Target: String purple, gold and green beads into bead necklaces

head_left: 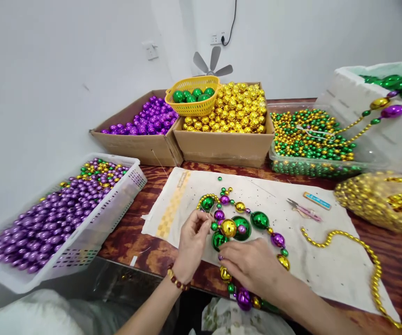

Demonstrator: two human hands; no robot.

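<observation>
Pale floral cloth [218, 314] lay nearest, below a garland of shiny green, gold and purple balls [278, 240]. It looped on white fabric [312, 260] and past the table edge, its long axis slanting far-left to near-right. Left hand [195, 235] pinched thin pale cord [210, 212], fingertips together; right hand [256, 267] curled over the garland — grip hidden.

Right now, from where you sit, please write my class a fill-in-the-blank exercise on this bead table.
The balls in the yellow basket are ____.
The left cardboard box holds ____ balls.
The beaded bracelet circles the person's ____ wrist.
The long bead string on the right side of the cloth is all ____.

Missing words: green; purple; left; gold.
</observation>
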